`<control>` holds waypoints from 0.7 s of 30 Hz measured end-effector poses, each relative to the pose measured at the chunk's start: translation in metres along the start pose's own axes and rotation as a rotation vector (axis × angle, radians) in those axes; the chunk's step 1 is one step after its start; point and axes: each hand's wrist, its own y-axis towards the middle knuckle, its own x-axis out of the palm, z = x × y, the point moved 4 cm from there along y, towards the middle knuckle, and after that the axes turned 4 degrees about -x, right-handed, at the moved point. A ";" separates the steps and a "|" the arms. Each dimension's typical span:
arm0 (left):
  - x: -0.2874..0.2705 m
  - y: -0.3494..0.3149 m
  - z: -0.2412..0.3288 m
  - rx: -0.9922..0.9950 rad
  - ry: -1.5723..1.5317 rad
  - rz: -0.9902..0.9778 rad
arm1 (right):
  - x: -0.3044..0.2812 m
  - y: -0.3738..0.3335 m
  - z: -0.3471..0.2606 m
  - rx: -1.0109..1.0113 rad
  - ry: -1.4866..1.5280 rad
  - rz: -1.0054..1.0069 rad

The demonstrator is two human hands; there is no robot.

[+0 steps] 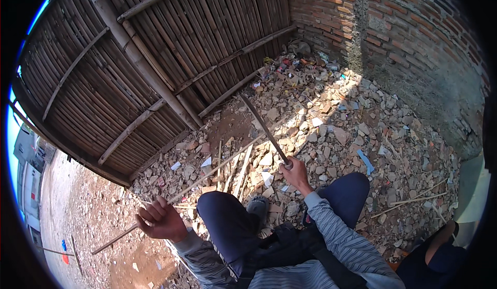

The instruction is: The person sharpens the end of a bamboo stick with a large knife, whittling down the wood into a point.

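Note:
My left hand (161, 220) is closed around a long, thin bamboo stick (207, 175). One end of the stick points down to the lower left, and the rest slants up to the right over the rubble. In my right hand (295, 175) is the handle of a machete (263, 126), its long dark blade pointing away and to the left. Stick and blade cross in the picture near the blade's middle; whether they touch I cannot tell. Several split bamboo strips (243, 171) lie on the stones just beyond my knees.
Broken stones and litter (331, 139) cover the ground. A bamboo-slat wall (171, 40) stands at the far left and a brick wall (404, 35) at the far right. More thin sticks (414, 200) lie to the right. Part of another person (440, 253) shows at lower right.

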 end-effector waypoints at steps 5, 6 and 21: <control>-0.042 -0.032 0.019 -0.123 0.288 0.365 | -0.050 0.018 -0.049 -0.094 -0.250 0.083; -0.055 -0.047 0.025 -0.219 0.390 0.568 | -0.060 0.024 -0.051 -0.089 -0.326 0.026; -0.010 -0.115 0.047 -1.491 1.358 -0.167 | -0.083 0.030 -0.061 -0.106 -0.684 -0.240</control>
